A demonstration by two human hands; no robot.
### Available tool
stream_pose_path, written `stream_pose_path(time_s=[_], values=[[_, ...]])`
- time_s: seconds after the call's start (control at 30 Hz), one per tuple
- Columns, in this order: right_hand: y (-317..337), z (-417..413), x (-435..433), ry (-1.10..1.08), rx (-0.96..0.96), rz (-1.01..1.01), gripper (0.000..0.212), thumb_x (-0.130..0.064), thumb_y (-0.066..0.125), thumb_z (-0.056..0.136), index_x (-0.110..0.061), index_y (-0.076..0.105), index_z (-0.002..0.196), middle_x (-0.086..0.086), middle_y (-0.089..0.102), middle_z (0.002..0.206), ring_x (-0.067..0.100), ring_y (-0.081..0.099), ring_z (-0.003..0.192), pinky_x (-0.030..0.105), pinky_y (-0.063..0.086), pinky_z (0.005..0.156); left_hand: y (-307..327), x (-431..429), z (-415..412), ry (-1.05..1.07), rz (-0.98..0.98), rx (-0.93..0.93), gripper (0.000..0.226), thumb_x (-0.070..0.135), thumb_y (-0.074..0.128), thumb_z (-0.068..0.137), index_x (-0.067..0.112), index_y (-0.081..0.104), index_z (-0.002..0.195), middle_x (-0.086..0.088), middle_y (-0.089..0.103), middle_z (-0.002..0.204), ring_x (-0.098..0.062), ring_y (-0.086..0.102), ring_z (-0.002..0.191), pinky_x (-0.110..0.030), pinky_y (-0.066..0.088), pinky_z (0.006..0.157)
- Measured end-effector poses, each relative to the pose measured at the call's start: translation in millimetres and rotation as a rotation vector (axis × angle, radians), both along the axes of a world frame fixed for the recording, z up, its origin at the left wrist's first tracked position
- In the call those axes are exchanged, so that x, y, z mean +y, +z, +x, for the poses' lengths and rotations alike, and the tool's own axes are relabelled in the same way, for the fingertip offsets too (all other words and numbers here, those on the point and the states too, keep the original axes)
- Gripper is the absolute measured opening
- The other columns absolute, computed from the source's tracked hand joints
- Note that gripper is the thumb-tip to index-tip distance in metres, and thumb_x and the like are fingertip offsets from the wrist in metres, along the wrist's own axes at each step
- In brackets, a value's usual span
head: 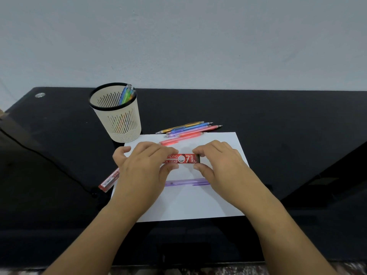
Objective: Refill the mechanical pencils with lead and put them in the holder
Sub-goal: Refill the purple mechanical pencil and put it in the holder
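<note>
While the left hand [139,165] and right hand [220,163] each pinch one end of the lead case [185,158] in their grip over the paper's [188,201] middle, opening it seems the step, and next one thin lead must enter the purple pencil [182,183] on the paper.

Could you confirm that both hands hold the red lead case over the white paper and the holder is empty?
Not quite: the head view shows the holder has several coloured pencils standing in it. Otherwise right: the left hand and right hand hold the red lead case over the white paper.
</note>
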State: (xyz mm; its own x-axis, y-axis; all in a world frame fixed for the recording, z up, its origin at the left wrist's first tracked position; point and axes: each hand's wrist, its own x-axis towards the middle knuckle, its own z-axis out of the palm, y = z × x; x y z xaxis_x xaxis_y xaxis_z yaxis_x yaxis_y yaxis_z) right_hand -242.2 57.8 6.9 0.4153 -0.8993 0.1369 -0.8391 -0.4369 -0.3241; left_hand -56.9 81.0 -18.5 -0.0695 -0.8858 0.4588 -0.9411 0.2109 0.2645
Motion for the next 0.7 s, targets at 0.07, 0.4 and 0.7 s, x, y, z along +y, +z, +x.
stream_pose_path(time_s=[0.07, 0.4, 0.7], values=[[2.7, -2.5, -0.1, -0.012, -0.017, 0.02, 0.037, -0.039, 0.049, 0.095, -0.032, 0.048, 0.13, -0.013, 0.049, 0.128, 0.004, 0.041, 0.116, 0.021, 0.032, 0.098, -0.5, -0.3, 1.5, 0.01, 0.016, 0.014, 0.03, 0.032, 0.077, 0.073, 0.031, 0.071, 0.103, 0.01, 0.07, 0.101, -0.016, 0.06, 0.103, -0.053, 0.03, 0.093], [7.0, -3.0, -0.3, -0.012, -0.044, 0.039, 0.031, -0.034, 0.052, 0.094, -0.027, 0.054, 0.124, -0.01, 0.053, 0.125, 0.004, 0.044, 0.113, 0.01, 0.026, 0.09, -2.5, 0.8, -1.9, -0.018, 0.041, 0.099, 0.033, 0.043, 0.057, 0.078, 0.028, 0.071, 0.103, 0.008, 0.072, 0.101, -0.017, 0.067, 0.096, -0.052, 0.026, 0.096], [3.4, 1.2, -2.8, -0.037, -0.038, 0.099, 0.025, -0.027, 0.051, 0.096, -0.027, 0.051, 0.121, -0.009, 0.053, 0.121, 0.001, 0.04, 0.097, 0.011, 0.031, 0.087, -0.6, -1.3, 0.2, -0.045, 0.081, 0.08, 0.034, 0.043, 0.056, 0.078, 0.028, 0.071, 0.104, 0.007, 0.072, 0.103, -0.018, 0.068, 0.097, -0.052, 0.029, 0.093]])
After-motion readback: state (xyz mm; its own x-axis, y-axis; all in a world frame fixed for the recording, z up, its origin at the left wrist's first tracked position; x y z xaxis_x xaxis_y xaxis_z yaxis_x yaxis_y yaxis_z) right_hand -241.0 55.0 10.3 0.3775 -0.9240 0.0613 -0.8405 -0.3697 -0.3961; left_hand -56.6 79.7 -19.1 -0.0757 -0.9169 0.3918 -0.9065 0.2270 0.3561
